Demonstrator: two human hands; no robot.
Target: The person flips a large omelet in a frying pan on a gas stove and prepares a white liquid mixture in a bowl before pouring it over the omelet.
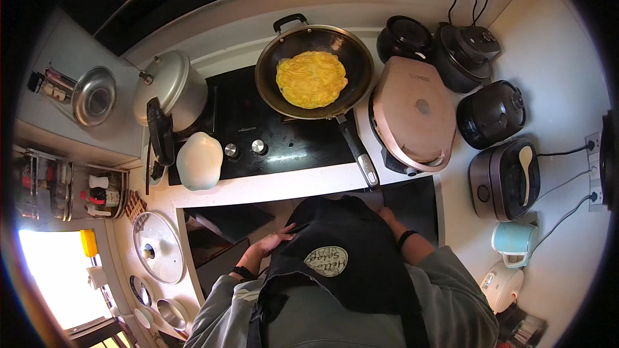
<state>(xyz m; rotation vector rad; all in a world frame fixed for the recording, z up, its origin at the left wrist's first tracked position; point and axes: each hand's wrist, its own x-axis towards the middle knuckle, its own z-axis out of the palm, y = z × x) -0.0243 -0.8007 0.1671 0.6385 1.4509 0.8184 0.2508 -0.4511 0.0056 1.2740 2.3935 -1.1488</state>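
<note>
A flat yellow omelette [312,79] lies in a dark wok [358,50] at the back of the black cooktop [309,147]. The wok's handle slants toward me over the counter edge. My left hand [278,240] rests by the side of the black apron [338,232], its fingers partly hidden. My right hand [385,216] is beside the apron's other side, below the wok handle, and its fingers are mostly hidden. Whether either hand grips anything is unclear. A white scalloped bowl [199,160] stands at the cooktop's front left corner.
A pressure cooker [179,92] stands left of the wok. To the right are a pink electric griddle [418,106], dark pots, a rice cooker [505,181] with a white spoon on it, and a light blue mug [513,239]. A glass lid [159,251] lies on the left counter.
</note>
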